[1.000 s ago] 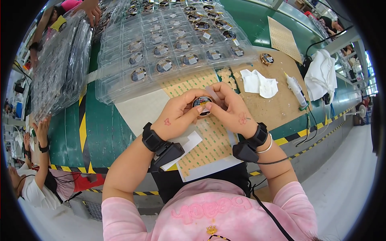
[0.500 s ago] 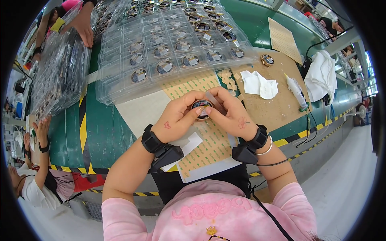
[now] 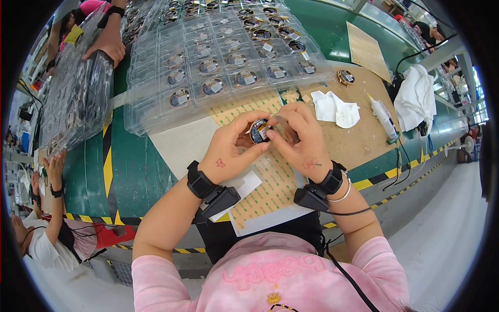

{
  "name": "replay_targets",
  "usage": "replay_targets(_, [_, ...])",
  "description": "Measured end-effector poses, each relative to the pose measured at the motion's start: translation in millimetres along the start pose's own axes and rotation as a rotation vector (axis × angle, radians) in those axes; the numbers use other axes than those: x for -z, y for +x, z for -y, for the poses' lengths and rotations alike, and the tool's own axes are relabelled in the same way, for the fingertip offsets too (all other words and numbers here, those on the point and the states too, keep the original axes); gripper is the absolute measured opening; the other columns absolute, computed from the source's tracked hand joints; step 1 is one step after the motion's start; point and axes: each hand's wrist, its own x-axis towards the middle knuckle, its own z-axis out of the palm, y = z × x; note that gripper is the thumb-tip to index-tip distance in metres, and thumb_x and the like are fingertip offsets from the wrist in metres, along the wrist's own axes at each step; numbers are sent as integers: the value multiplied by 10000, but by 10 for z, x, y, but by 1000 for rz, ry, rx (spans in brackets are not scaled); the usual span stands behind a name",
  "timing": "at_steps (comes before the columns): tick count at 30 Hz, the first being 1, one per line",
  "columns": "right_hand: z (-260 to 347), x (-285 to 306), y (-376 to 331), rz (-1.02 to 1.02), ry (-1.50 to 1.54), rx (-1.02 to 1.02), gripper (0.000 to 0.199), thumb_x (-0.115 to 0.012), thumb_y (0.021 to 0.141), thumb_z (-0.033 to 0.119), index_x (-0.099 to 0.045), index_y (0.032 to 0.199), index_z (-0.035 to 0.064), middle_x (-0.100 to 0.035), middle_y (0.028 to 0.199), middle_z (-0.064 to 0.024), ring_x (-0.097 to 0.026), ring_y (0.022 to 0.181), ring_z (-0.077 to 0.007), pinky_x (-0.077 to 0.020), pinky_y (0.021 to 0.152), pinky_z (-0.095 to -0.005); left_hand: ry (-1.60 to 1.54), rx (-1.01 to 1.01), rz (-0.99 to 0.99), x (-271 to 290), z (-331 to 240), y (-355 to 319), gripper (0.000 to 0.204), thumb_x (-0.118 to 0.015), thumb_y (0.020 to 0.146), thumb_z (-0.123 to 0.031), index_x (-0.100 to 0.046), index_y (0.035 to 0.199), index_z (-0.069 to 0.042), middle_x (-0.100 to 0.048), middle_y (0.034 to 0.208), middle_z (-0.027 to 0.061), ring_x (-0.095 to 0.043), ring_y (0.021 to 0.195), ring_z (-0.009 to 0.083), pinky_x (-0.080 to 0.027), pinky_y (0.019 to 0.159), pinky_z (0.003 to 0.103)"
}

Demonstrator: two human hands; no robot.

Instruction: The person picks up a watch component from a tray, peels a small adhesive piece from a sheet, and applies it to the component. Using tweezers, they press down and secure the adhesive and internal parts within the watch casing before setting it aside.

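Note:
My left hand (image 3: 234, 148) and my right hand (image 3: 300, 139) meet above the bench and together hold a small round copper-rimmed part (image 3: 259, 131) with a label on its face. The left fingers cup it from below and the side. My right fingertips pinch at its right edge. Under the hands lies a sheet of small yellow stickers (image 3: 270, 179) on a white card (image 3: 179, 143). Both wrists wear black bands with small black devices.
A clear plastic tray (image 3: 218, 62) with several round parts in pockets fills the bench behind. Stacked trays (image 3: 73, 99) stand at left under another person's hand (image 3: 106, 44). White cloth (image 3: 335, 108), a glue bottle (image 3: 382, 112) and a loose round part (image 3: 345, 77) lie at right.
My hands have stayed together on the round part, with the fingers shifting slightly around it. The other person's hand at the top left moved down onto the stacked trays.

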Motion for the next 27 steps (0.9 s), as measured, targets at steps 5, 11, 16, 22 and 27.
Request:
replay_targets(5, [180, -156, 109, 31, 17, 19, 241, -699, 775, -1, -636, 1006, 32, -544, 899, -40, -429, 556, -84, -352, 506, -218, 183, -42, -83, 170, -135, -82, 506, -681, 821, -32, -492, 1290, -59, -586, 1149, 61, -594, 990, 122, -509, 819, 264])
replay_targets(11, [826, -177, 196, 33, 51, -40, 208, -628, 841, 3, -615, 1048, 28, -542, 857, -16, -463, 638, -87, -374, 574, -212, 324, -63, -85, 359, -644, -328, 481, -706, 784, -56, -527, 1231, -57, -598, 1108, 84, -611, 932, 159, -519, 743, 277])
replay_targets(16, [1150, -14, 174, -10, 352, -321, 186, -503, 949, 134, -580, 1088, 38, -536, 806, 3, -479, 658, -79, -389, 589, -216, 102, -15, -151, 388, -923, -535, 492, -677, 814, -24, -485, 1264, -71, -591, 1095, 71, -602, 900, 113, -507, 736, 251])
replay_targets(22, [1076, 214, 174, 102, 276, -408, 215, -441, 986, 179, -565, 1095, 42, -534, 726, 21, -466, 604, -72, -386, 564, -224, 85, 0, -172, 289, -936, -400, 503, -644, 844, -18, -458, 1308, -76, -594, 1081, 59, -589, 916, 92, -497, 748, 240])
replay_targets(27, [653, 312, 211, 207, -12, -205, 140, -503, 945, 163, -555, 964, 34, -572, 696, -134, -572, 641, -294, -441, 578, -380, 182, -68, -249, 78, -740, -129, 500, -655, 828, -18, -486, 1294, -80, -624, 978, 56, -594, 763, 82, -486, 659, 228])
